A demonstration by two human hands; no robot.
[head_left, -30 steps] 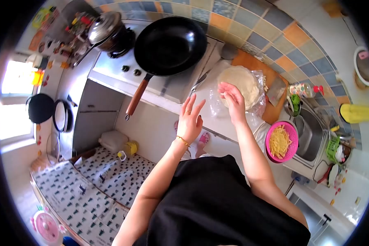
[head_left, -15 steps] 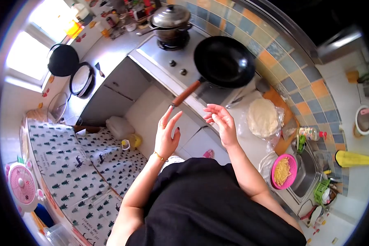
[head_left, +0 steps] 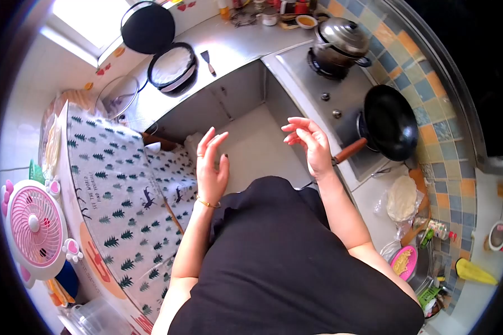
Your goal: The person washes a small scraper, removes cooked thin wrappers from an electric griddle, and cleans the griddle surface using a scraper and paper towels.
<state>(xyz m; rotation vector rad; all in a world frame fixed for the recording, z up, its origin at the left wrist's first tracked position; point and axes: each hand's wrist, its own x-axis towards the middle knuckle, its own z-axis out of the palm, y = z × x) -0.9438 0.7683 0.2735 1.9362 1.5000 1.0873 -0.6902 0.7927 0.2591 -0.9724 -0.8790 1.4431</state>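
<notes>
Pink fan [head_left: 34,224], green-tree-patterned tablecloth [head_left: 117,206]

The pale floor [head_left: 257,142] and shiny grey metal counter [head_left: 229,42] are lit by a bright white-framed window [head_left: 92,21]; a wall of blue-and-orange square tiles [head_left: 430,92] is seen.

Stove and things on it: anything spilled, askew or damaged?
I see no spill or damage on the stove, and the pot has its lid on. One mild oddity: the wok's handle points out toward the counter's front edge, where it might get bumped.
</notes>
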